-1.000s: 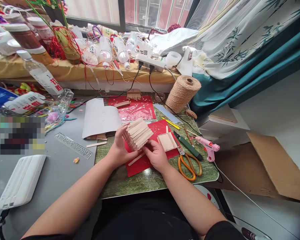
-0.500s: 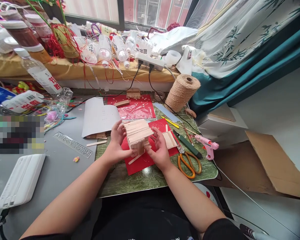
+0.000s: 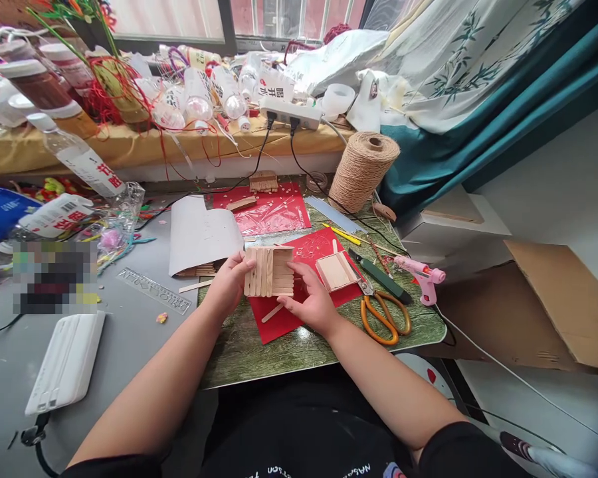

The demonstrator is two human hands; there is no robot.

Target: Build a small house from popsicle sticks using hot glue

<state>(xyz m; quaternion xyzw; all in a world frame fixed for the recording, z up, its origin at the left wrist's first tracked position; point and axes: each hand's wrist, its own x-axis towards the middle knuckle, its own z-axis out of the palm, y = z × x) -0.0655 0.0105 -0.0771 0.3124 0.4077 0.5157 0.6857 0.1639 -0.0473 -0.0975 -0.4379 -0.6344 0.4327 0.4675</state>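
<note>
Between both hands sits a small structure of wooden craft sticks [image 3: 270, 270], held over a red paper sheet [image 3: 299, 302]. My left hand [image 3: 229, 285] grips its left side with the fingers curled round the edge. My right hand [image 3: 313, 302] holds its right lower side, thumb against the sticks. A smaller stick-built box [image 3: 335, 271] rests on the red sheet just right of my right hand. A loose stick [image 3: 273, 312] lies under the structure.
Orange-handled scissors [image 3: 385, 318], a green-handled tool [image 3: 381, 279] and a pink glue gun [image 3: 423, 275] lie to the right on the green mat [image 3: 279, 355]. A twine spool [image 3: 361, 169] stands behind. A ruler [image 3: 154, 292], white folded card [image 3: 202, 236] and white device [image 3: 64, 362] lie left. Bottles crowd the sill.
The stick structure has been turned in my hands, from a tilted slanted face to a flat upright face toward me. Both hands shifted their grip around it.
</note>
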